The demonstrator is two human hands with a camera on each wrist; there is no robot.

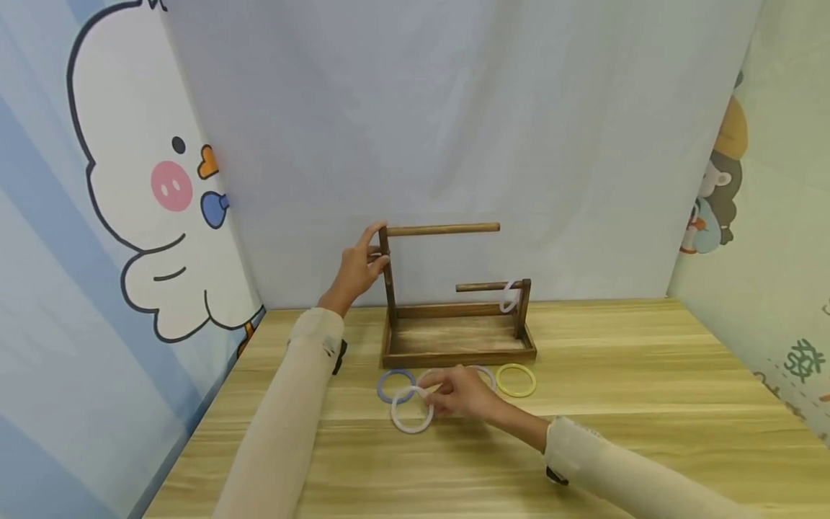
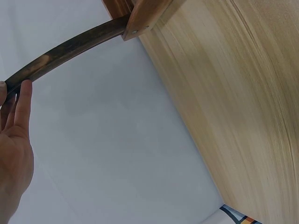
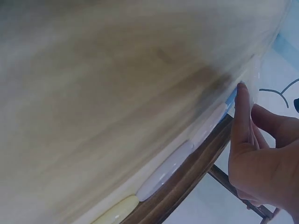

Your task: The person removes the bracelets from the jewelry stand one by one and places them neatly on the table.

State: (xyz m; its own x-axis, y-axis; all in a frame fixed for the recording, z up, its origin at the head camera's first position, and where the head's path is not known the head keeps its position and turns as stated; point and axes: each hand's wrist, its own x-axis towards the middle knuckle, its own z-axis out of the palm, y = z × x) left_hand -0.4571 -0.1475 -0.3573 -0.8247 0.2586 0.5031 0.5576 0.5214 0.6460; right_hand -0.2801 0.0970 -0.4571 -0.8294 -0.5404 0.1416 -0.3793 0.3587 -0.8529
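Note:
My left hand [image 1: 358,265] grips the tall left post [image 1: 389,288] of a dark wooden rack near its top, with thumb and fingers on either side; the left wrist view shows the fingertips against the post [image 2: 65,52]. Low over the table, in front of the rack, my right hand [image 1: 462,393] pinches a whitish ring [image 1: 412,430] between thumb and fingers. That ring overlaps a blue ring [image 1: 380,389] in the head view. Behind the right hand, a pale ring is partly hidden and a pale lilac ring [image 1: 493,378] shows its far side. A yellow ring [image 1: 516,395] lies farther right.
The rack's tray [image 1: 460,358] stands on the wood-grain table [image 1: 622,404] near the back curtain [image 1: 454,130]. Its long upper bar [image 1: 447,229] points right. A short lower bar [image 1: 480,287] points left from the right post, with a pale ring [image 1: 503,308] hanging on it.

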